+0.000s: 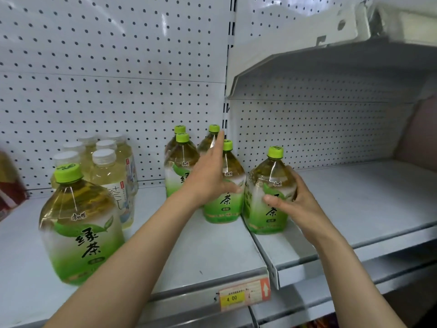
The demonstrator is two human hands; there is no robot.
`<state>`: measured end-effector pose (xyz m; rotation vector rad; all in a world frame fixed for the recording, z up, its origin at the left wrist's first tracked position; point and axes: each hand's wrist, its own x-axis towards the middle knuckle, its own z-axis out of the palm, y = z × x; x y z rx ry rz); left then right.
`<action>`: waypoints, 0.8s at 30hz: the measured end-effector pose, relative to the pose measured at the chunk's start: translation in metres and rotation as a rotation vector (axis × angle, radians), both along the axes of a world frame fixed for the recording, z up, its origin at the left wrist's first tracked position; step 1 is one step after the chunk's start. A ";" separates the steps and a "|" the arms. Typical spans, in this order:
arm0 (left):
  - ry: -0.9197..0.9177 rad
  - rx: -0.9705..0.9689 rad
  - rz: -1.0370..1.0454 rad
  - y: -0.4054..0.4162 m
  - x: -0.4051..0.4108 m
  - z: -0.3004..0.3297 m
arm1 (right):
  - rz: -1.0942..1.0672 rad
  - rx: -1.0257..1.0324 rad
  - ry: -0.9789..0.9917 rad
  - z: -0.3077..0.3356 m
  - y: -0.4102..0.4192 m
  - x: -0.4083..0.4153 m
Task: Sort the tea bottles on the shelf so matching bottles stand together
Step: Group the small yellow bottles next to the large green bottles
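1. Judging by how things stand, I put the sorting at more than half done: four green tea bottles (182,162) already stand bunched together at the middle of the shelf (201,252), toward the far side.
2. My right hand (293,200) grips a fifth green bottle (268,192), fingers and thumb curled round its label. It stands upright just right of the cluster, on or just past the seam where the next shelf section (354,197) begins, touching or nearly touching its neighbour.
3. My left hand (208,176) lies against the front of the cluster, fingers straight and close together, thumb spread across the label of the nearest bottle there; it presses and clamps nothing.
4. One green bottle (78,230) is left apart, at the near left edge of the shelf, well away from the rest. I judge it is the last one to bring over.
5. Far left, a group of pale tea bottles with white caps (104,166) already stands together against the pegboard wall (94,79).
6. At the far left edge a red package (9,183) shows only partly.
7. A yellow price tag (243,297) hangs on the near shelf lip.
8. My own left forearm crosses the path between the stray bottle and the cluster, so it stands in the way.
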<state>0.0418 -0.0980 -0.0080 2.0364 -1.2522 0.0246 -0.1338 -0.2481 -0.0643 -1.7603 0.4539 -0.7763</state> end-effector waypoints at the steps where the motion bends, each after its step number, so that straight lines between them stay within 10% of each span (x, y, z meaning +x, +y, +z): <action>1: -0.040 0.021 0.011 -0.002 0.002 0.001 | 0.025 0.012 -0.004 -0.003 -0.001 -0.002; 24: -0.160 -0.001 0.132 -0.048 0.043 0.004 | 0.115 0.044 -0.015 -0.012 -0.017 -0.006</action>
